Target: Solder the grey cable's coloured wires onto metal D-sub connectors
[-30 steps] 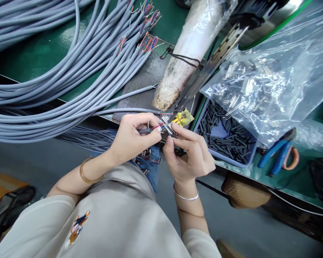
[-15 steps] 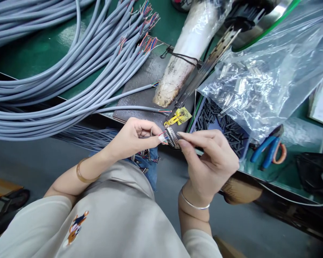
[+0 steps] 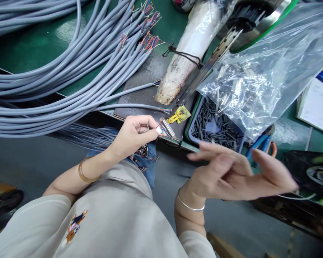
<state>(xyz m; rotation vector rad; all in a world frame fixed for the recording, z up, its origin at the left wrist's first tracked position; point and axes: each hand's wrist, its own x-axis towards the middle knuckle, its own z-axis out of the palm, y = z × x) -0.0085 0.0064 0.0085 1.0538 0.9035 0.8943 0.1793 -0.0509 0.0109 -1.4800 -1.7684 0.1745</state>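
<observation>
My left hand pinches the coloured wires just behind a metal multi-pin connector, at the near edge of the bench. The fingers are closed, and the wires' other end is hidden by the hand. Beside the connector, a yellow clip is at the lower end of a dark metal bar. My right hand is away from the connector, blurred by motion, with its fingers apart and nothing visible in them. Closest to it are a tray of short black tubes and the blue-handled pliers, which it partly covers.
Grey cables with stripped ends spread over the left of the bench. A scorched white-wrapped tube slants toward me. Right of it lies a clear plastic bag of metal parts. More small connectors rest on my lap.
My right hand has let go of the connector and swung right, its fingers spreading. My left hand still grips the wires, and the connector has shifted slightly left.
</observation>
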